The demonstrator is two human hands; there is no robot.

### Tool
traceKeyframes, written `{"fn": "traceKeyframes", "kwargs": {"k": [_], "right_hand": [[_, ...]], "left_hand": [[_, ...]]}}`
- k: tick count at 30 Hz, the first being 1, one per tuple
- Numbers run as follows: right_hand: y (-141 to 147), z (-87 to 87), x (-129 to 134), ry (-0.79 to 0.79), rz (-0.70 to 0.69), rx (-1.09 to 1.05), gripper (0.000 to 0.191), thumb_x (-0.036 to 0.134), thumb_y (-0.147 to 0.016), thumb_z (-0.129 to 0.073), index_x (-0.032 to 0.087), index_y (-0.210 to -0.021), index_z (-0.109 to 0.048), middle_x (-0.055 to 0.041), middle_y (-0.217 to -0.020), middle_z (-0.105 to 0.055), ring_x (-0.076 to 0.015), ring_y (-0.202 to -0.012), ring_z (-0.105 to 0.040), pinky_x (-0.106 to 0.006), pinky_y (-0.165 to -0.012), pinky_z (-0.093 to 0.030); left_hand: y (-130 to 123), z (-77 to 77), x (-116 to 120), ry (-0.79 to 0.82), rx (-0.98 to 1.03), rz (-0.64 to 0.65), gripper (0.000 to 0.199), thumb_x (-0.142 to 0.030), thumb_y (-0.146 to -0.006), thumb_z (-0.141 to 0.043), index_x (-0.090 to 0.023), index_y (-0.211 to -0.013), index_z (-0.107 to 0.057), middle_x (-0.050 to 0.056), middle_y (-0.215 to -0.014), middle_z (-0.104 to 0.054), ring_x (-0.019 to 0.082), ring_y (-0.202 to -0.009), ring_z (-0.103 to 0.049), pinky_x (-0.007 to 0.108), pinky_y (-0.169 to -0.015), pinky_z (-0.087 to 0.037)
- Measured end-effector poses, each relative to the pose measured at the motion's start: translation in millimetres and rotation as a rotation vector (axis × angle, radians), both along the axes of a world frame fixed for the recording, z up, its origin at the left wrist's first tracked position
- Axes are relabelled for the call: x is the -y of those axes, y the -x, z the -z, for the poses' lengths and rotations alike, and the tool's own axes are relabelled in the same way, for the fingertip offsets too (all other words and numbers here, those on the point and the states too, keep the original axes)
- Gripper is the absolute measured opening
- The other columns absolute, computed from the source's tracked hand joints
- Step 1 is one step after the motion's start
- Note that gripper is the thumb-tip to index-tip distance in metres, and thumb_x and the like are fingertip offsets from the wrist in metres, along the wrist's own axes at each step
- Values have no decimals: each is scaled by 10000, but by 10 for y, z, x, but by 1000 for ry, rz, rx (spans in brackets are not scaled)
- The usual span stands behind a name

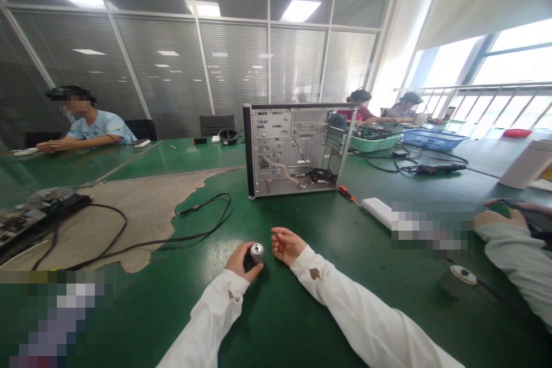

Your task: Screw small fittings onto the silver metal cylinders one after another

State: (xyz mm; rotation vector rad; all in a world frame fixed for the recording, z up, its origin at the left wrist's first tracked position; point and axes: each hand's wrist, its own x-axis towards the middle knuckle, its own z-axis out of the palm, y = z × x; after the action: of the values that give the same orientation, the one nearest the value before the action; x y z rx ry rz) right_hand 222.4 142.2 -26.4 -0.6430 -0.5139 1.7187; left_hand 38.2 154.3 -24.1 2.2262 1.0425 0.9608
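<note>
My left hand [241,261] is wrapped around a small metal cylinder [257,251], which stands upright on the green table and has a silver top with dark holes. Just to its right, slightly above the tabletop, my right hand [288,245] is closed, thumb and fingertips pinched together. Whatever is between those fingertips is too small to make out. Beyond both hands stands an opened computer case [297,149], its side panel off, with loose wires and a black fan [321,175] inside.
An orange-handled screwdriver [345,193] lies by the case. A black cable [190,236] crosses the table at left. At right are a white bar [379,213], another cylinder [457,282] and a co-worker's hands [502,218]. Green [373,142] and blue baskets [435,139] stand farther back.
</note>
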Motion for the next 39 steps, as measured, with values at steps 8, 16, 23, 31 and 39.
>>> {"fn": "traceKeyframes", "kwargs": {"k": [8,16,23,31,39], "right_hand": [[-8,12,-6,5,3,13,257,143,-596,-636,170,-842,-567,4,-681,-589,-58,-573,-523,-229,-577,-405],[8,-5,5,10,26,29,253,129,-575,-652,160,-814,-576,-7,-689,-606,-58,-563,-529,-226,-573,-411],[29,-25,10,6,37,46,229,141,-568,-663,154,-779,-575,-12,-681,-611,-54,-544,-524,-221,-561,-405],[17,-41,28,-13,48,75,262,190,-585,-657,170,-832,-571,4,-651,-599,-52,-525,-512,-225,-553,-404],[88,-47,44,-100,79,201,253,250,-565,-666,161,-767,-544,-7,-651,-605,-61,-505,-499,-226,-529,-388]], "left_hand": [[-6,-20,10,13,-9,-5,397,-226,-594,-568,-186,-975,-463,51,-940,-540,202,-878,-529,350,-763,-443],[-6,-24,10,17,4,-4,395,-233,-591,-567,-193,-970,-462,47,-940,-542,203,-882,-524,349,-764,-437],[-5,-5,4,2,10,-12,395,-231,-590,-567,-184,-969,-469,53,-936,-544,201,-873,-528,334,-747,-440],[-3,0,-2,12,-5,-1,398,-230,-604,-564,-178,-984,-458,60,-960,-532,206,-895,-518,355,-772,-434],[2,15,-14,17,8,2,396,-242,-596,-574,-186,-972,-462,57,-942,-537,207,-887,-520,355,-775,-434]]}}
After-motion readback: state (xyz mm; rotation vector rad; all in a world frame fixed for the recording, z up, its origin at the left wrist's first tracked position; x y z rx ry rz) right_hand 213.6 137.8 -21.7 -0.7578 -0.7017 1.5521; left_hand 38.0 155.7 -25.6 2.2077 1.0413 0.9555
